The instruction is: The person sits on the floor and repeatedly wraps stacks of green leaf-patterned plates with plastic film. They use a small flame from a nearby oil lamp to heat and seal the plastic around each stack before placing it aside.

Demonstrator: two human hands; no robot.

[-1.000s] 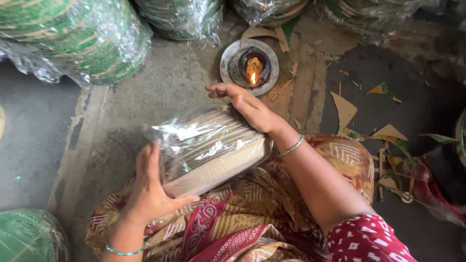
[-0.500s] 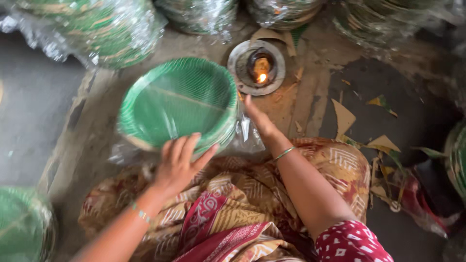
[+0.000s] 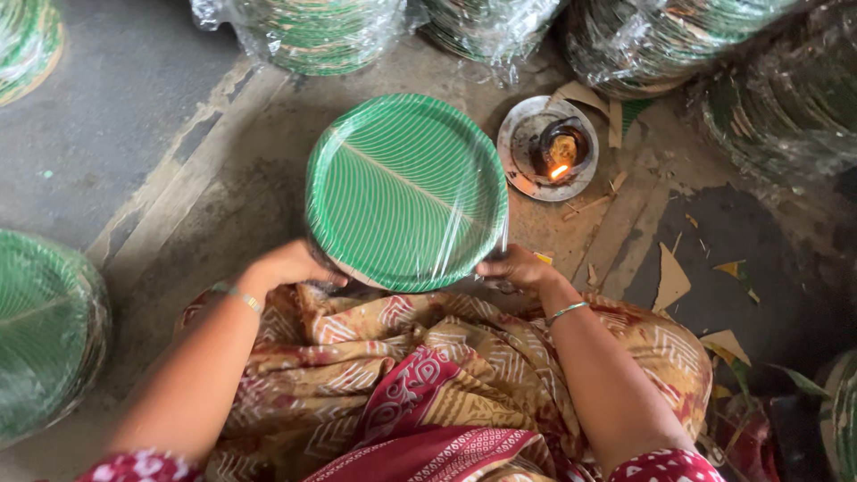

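Observation:
A stack of green leaf-patterned paper plates wrapped in clear plastic (image 3: 406,189) lies face up on my lap edge, above the patterned cloth (image 3: 420,375). My left hand (image 3: 287,265) grips the stack's lower left rim. My right hand (image 3: 518,268) holds its lower right rim and the loose plastic there. Both wrists wear thin bangles.
A small lit oil lamp on a metal dish (image 3: 552,152) burns just right of the stack. Wrapped plate bundles line the back (image 3: 312,31), the right (image 3: 786,98) and the left (image 3: 40,330). Cardboard and leaf scraps (image 3: 669,277) litter the concrete floor at right.
The wrapped stack was on its side a second ago; it has been turned so its green face points up, and both hands have shifted to its lower rim.

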